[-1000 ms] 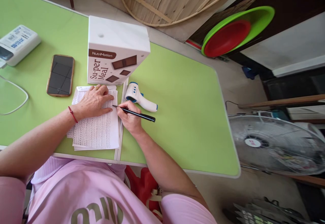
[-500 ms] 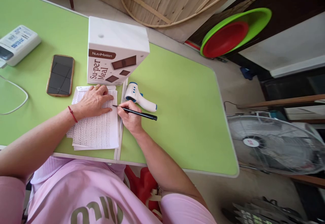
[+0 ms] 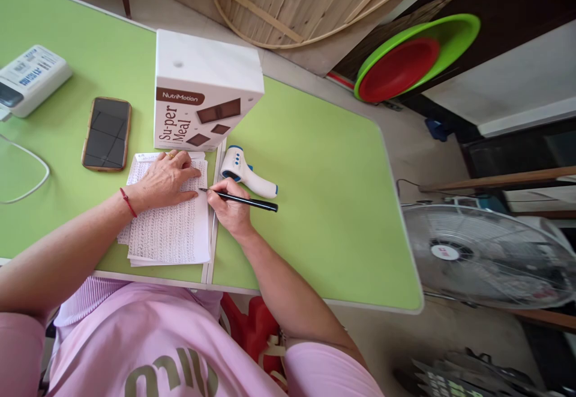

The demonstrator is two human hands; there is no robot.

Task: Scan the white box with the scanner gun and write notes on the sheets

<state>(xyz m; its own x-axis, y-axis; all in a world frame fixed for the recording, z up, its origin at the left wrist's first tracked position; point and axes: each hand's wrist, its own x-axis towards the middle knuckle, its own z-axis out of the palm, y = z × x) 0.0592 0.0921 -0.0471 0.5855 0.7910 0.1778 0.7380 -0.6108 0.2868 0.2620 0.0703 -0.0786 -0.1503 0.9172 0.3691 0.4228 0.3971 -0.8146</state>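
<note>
Sheets of paper covered in rows of small handwriting lie in a stack near the table's front edge. My left hand rests flat on the upper part of the top sheet, fingers stretched out. In my right hand is a black pen, gripped between thumb and fingers. Its tip meets the sheet near the right edge, close to my left thumb. Just beyond my right hand lies a white and blue infrared thermometer. A white NutriMotion box stands directly behind the papers.
On the green table, a phone lies left of the box. Farther left are a white device and a white cable. A large fan stands right of the table. Green and red basins lean behind.
Almost nothing differs. My left hand stays flat on the paper, and my right hand keeps its hold on the pen at nearly the same spot.
</note>
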